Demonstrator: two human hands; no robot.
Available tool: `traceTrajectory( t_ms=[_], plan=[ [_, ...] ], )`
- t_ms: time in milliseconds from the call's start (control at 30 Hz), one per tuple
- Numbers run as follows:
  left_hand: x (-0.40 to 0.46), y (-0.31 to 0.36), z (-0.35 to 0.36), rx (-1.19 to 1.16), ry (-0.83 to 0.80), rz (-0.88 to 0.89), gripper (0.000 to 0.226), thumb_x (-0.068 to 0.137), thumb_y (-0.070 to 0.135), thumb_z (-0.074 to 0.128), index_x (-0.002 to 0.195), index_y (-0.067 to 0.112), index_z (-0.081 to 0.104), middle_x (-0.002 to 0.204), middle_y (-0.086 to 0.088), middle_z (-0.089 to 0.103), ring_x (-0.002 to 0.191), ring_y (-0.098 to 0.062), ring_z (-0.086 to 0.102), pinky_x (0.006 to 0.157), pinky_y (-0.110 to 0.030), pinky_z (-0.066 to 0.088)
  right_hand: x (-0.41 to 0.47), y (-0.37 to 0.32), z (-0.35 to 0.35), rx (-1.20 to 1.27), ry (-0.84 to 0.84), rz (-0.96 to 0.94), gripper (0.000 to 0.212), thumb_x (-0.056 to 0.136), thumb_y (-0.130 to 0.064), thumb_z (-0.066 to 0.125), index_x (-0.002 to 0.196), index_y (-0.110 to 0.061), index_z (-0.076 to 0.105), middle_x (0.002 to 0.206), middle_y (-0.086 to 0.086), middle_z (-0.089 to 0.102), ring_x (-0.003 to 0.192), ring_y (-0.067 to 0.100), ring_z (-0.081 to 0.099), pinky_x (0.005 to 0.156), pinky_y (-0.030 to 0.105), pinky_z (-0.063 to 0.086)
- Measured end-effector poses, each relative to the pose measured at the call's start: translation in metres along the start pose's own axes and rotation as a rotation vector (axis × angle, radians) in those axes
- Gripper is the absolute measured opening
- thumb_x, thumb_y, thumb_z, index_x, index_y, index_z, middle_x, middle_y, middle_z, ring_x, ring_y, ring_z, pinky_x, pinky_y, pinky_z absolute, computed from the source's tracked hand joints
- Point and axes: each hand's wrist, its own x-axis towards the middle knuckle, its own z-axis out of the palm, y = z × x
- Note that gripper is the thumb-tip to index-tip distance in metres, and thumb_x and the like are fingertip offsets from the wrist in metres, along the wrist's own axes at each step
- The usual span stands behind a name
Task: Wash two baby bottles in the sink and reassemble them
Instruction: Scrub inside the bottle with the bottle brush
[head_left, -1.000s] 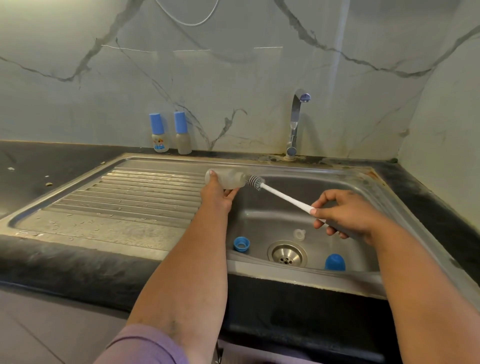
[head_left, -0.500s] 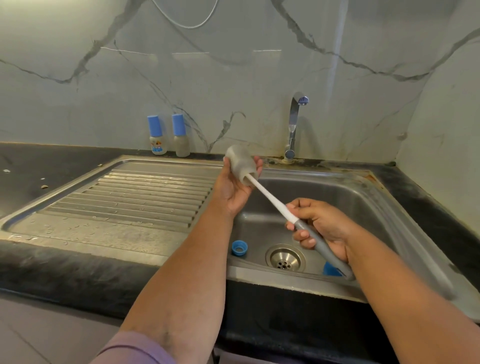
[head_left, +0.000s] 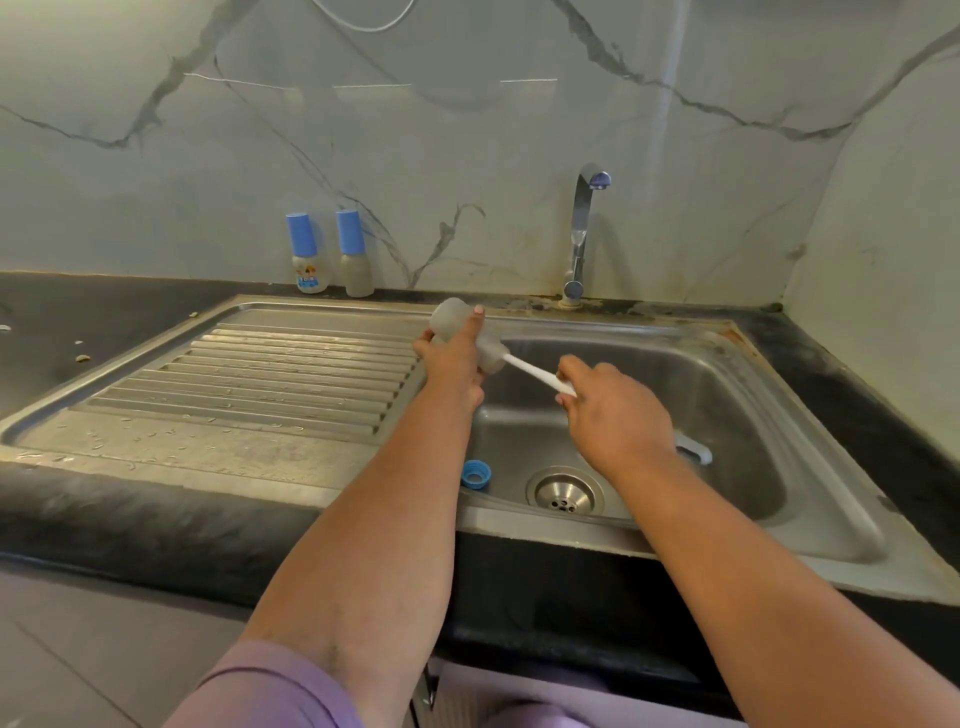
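Head view is showing the wide stainless-steel sink (head_left: 810, 467) with its ribbed draining board on the left, set into the black stone counter (head_left: 130, 509), and I am working over the basin's left edge. My left hand (head_left: 453, 358) is gripping the small frosted plastic baby bottle body (head_left: 451, 318), fingers curled round it, holding it tilted with its base far-left and its mouth toward the right. My right hand (head_left: 615, 410) is closing round the long white-handled bottle brush (head_left: 535, 371), whose head is lying hidden inside the bottle; the handle's grey end is sticking out beyond my wrist.

Against the far marble wall, two small blue-capped baby bottles (head_left: 332, 254) are standing upright side by side, fully assembled, though I cannot tell whether those are already washed. On the basin floor, a blue screw ring (head_left: 476, 474) is lying just left of the round steel drain (head_left: 565, 491).

I am judging the task as somewhere in the middle: this bottle is being scrubbed, the chrome tap (head_left: 584, 234) is not running, and rinsing, the loose parts and reassembly are remaining.
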Motion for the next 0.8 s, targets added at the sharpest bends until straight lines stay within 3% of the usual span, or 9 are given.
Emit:
traceTrajectory(
  t_ms=[133, 233, 333, 400, 533, 567, 700, 800],
  plan=[
    [0.0, 0.006, 0.002, -0.144, -0.131, -0.097, 0.081, 0.075, 0.019, 0.083, 0.138, 0.011, 0.034, 0.122, -0.015, 0.054, 0.104, -0.027, 0.059, 0.078, -0.039, 0.06, 0.003, 0.013, 0.004, 0.189, -0.018, 0.048, 0.022, 0.093, -0.028, 0.061, 0.115, -0.021, 0.059, 0.101, 0.004, 0.05, 0.084, 0.019, 0.05, 0.069, 0.03, 0.04],
    [0.002, 0.011, -0.001, -0.281, -0.142, -0.095, 0.052, 0.08, 0.018, 0.078, 0.121, 0.003, 0.051, 0.113, -0.015, 0.06, 0.105, -0.025, 0.061, 0.096, -0.039, 0.053, 0.003, 0.027, 0.0, 0.338, -0.172, -0.017, 0.047, 0.081, -0.014, 0.075, 0.124, -0.023, 0.059, 0.104, -0.001, 0.05, 0.094, 0.015, 0.051, 0.084, 0.024, 0.042],
    [0.001, 0.022, -0.013, -0.461, -0.14, -0.096, 0.033, 0.081, 0.02, 0.076, 0.102, 0.007, 0.054, 0.11, -0.014, 0.061, 0.104, -0.025, 0.061, 0.098, -0.036, 0.051, 0.002, 0.034, -0.006, 0.479, -0.239, 0.019, 0.043, 0.077, -0.013, 0.079, 0.115, -0.027, 0.063, 0.098, -0.009, 0.056, 0.086, 0.004, 0.053, 0.069, 0.013, 0.044],
    [0.002, 0.027, -0.019, -0.527, -0.152, -0.109, 0.034, 0.083, 0.023, 0.075, 0.104, 0.008, 0.053, 0.109, -0.015, 0.061, 0.102, -0.027, 0.062, 0.092, -0.034, 0.054, 0.004, 0.036, -0.009, 0.446, -0.213, 0.057, 0.03, 0.084, -0.023, 0.073, 0.112, -0.029, 0.062, 0.1, -0.006, 0.06, 0.083, 0.004, 0.054, 0.061, 0.012, 0.042],
    [0.0, 0.027, -0.018, -0.558, -0.164, -0.064, 0.047, 0.087, 0.019, 0.071, 0.126, 0.007, 0.048, 0.111, -0.015, 0.063, 0.107, -0.029, 0.062, 0.099, -0.038, 0.05, 0.007, 0.041, -0.015, 0.138, -0.359, 0.117, 0.022, 0.101, -0.043, 0.038, 0.112, -0.026, 0.047, 0.086, 0.001, 0.057, 0.074, 0.017, 0.054, 0.065, 0.035, 0.046],
    [-0.001, 0.027, -0.017, -0.561, -0.168, -0.048, 0.05, 0.087, 0.019, 0.07, 0.13, 0.006, 0.047, 0.111, -0.015, 0.064, 0.107, -0.029, 0.062, 0.099, -0.038, 0.05, 0.005, 0.039, -0.015, 0.205, -0.422, 0.135, 0.028, 0.102, -0.045, 0.033, 0.109, -0.022, 0.048, 0.082, 0.002, 0.055, 0.07, 0.017, 0.052, 0.062, 0.034, 0.044],
    [-0.006, 0.022, -0.014, -0.531, -0.263, -0.129, 0.052, 0.088, 0.027, 0.069, 0.131, 0.005, 0.049, 0.116, -0.018, 0.063, 0.108, -0.03, 0.064, 0.092, -0.037, 0.055, -0.004, 0.019, -0.014, 0.965, -0.596, 0.352, 0.045, 0.102, -0.048, 0.033, 0.102, -0.013, 0.062, 0.058, -0.003, 0.043, 0.046, 0.007, 0.033, 0.041, 0.02, 0.029],
    [-0.01, 0.018, -0.008, -0.474, -0.292, -0.183, 0.05, 0.087, 0.03, 0.07, 0.125, 0.003, 0.051, 0.118, -0.02, 0.061, 0.109, -0.032, 0.064, 0.091, -0.037, 0.055, -0.004, 0.018, -0.018, 1.028, -0.61, 0.387, 0.048, 0.101, -0.048, 0.035, 0.104, -0.009, 0.063, 0.054, -0.004, 0.04, 0.044, 0.007, 0.029, 0.04, 0.019, 0.025]
  ],
)
